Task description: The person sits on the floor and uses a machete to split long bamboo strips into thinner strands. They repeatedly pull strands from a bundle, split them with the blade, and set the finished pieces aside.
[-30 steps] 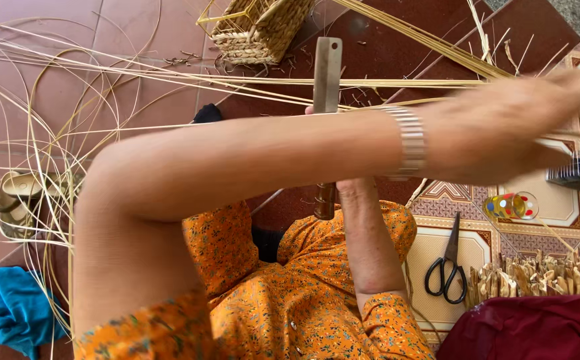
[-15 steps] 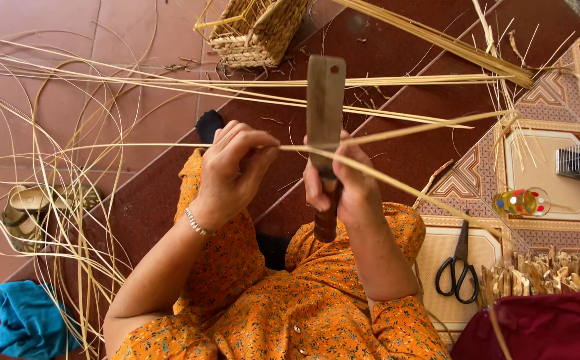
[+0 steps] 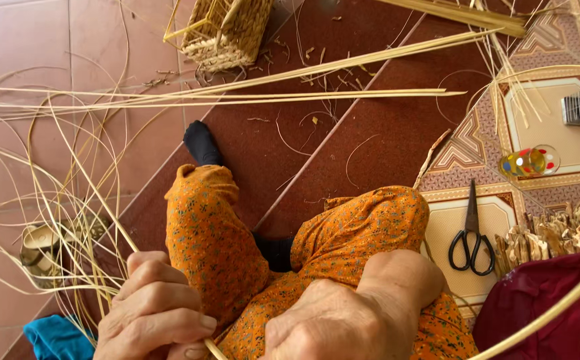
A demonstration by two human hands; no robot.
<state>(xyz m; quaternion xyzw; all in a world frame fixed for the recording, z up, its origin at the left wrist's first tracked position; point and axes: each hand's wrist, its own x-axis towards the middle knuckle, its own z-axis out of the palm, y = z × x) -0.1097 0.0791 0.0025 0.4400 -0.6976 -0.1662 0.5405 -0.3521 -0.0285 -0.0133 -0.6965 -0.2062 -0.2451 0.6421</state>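
My left hand (image 3: 153, 310) is at the bottom left, fingers closed around a thin pale bamboo strip (image 3: 97, 193) that runs up and to the left from it. My right hand (image 3: 350, 313) is a closed fist beside it, resting over my orange-trousered knee (image 3: 363, 227); whatever is inside the fist is hidden. No knife blade shows. Another strip (image 3: 543, 310) curves across the bottom right corner.
Long bamboo strips (image 3: 270, 97) lie across the red tiled floor, with loose loops on the left. A woven basket (image 3: 227, 33) sits at the top. Black scissors (image 3: 471, 237), cut pieces (image 3: 557, 233), a coloured glass (image 3: 529, 161) and maroon cloth (image 3: 537, 293) are at the right. A blue cloth (image 3: 53, 337) lies bottom left.
Both hands have dropped low toward my lap. The upright knife blade held by my right hand half a second ago is out of sight. My left hand has closed on a strip.
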